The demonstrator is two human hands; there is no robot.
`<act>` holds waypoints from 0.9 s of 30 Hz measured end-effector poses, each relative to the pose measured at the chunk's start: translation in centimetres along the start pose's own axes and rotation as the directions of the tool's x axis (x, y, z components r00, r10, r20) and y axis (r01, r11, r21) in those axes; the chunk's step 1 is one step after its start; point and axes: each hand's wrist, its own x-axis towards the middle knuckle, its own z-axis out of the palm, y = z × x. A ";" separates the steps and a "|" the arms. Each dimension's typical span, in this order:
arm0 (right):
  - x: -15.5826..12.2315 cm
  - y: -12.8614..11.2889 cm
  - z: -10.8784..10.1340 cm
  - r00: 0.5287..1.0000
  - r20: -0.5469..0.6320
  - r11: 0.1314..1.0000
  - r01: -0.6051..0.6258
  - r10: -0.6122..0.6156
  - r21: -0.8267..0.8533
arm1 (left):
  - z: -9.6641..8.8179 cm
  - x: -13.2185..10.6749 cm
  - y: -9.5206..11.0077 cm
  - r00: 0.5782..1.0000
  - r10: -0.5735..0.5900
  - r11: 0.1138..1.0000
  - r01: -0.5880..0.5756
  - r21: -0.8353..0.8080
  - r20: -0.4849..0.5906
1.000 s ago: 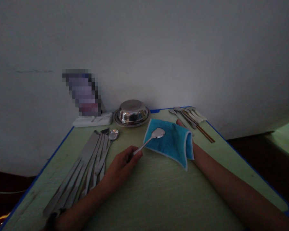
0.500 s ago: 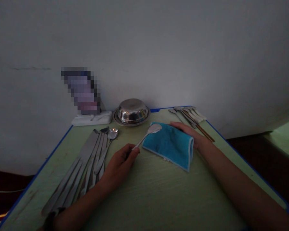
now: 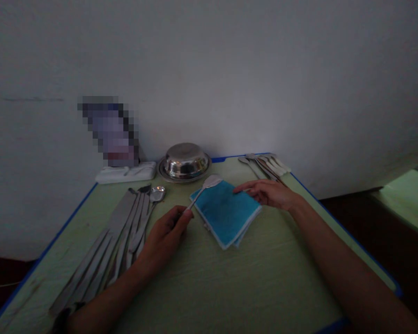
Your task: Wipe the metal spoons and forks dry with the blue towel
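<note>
My left hand (image 3: 170, 226) is closed around the handle of a metal spoon (image 3: 212, 180), its bowl pointing away from me beside the upper left edge of a blue cloth (image 3: 226, 211). The cloth is folded, has pale edging, and lies with one corner towards me. At the cloth's upper right edge is my right hand (image 3: 270, 192), index finger stretched over the fabric and the other fingers loosely bent. How far those fingers reach under the cloth is hidden. Left of my left hand lies a row of metal cutlery (image 3: 125, 232), with a square-bowled spoon (image 3: 157, 194) at its far end.
An upturned metal bowl (image 3: 185, 160) sits on a metal plate (image 3: 165, 176) by the wall. A blurred-out upright device (image 3: 109, 134) stands on a white case (image 3: 125, 172). More spoons and chopsticks (image 3: 264, 166) lie at the far right. Blue trim edges the green table (image 3: 264, 278).
The cloth has turned and shifted left. My right hand has come from behind it to its right edge, fingers now visible. My left hand still holds the spoon; the view has panned slightly right.
</note>
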 end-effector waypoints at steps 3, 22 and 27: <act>0.4 0.1 0.7 0.996 0.042 0.997 0.074 -0.074 -0.006 | 0.1 0.0 0.1 1.000 -0.020 0.999 0.020 -0.035 0.005; 0.3 0.2 1.1 0.978 0.051 0.972 0.195 -0.203 0.130 | 0.2 -0.3 0.5 0.996 0.000 0.987 -0.015 0.159 0.092; 1.5 0.7 2.7 0.931 -0.230 0.914 0.335 -0.284 0.227 | 0.2 -0.4 0.7 0.988 0.039 0.956 -0.080 0.283 0.148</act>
